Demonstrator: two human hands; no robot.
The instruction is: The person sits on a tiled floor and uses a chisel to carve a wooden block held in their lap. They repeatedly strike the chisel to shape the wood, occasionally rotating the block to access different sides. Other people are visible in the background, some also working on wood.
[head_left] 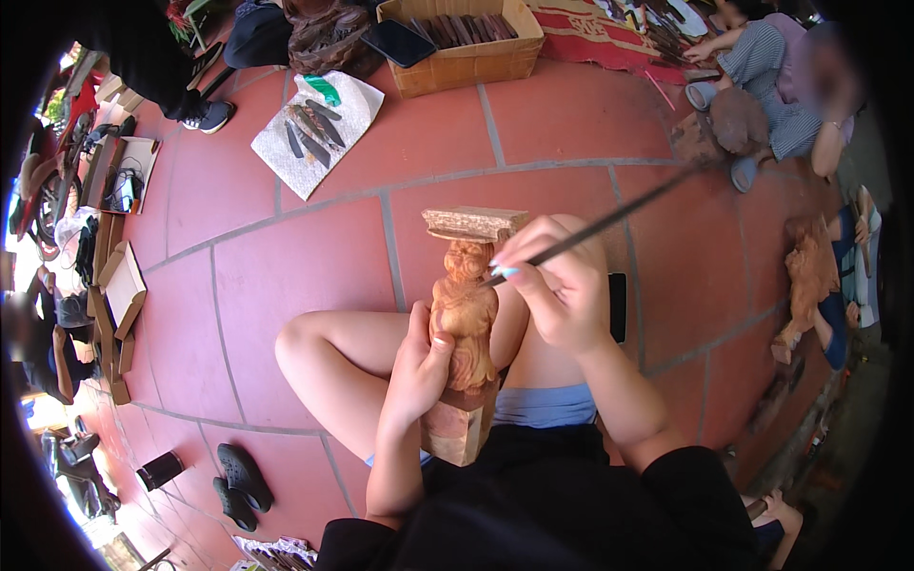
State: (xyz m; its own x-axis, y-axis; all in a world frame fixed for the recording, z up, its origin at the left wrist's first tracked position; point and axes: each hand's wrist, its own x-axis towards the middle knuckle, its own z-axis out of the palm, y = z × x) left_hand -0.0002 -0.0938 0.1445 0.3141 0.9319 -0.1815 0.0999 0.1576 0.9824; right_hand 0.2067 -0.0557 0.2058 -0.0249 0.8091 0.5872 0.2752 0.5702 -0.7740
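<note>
A carved wooden figure (464,319) stands tilted over my lap, with a rough block (471,225) above its head and a squared base (453,430) below. My left hand (419,369) is closed around the figure's lower left side, its thumb across the front. In my right hand (564,290) a long, thin, dark rod-like tool (628,209) is pinched between fingers and thumb. Its near end meets the figure at about neck or shoulder height, and the far end sticks out to the upper right. Whether it is a file or a chisel I cannot tell.
Ahead on the tiled floor (314,257) lies a white sheet (357,107) with several dark blades. Behind it stands a cardboard box (466,71) of tools, a phone (398,44) on its edge. Another person (785,90) sits at upper right; black clogs (245,476) rest at lower left.
</note>
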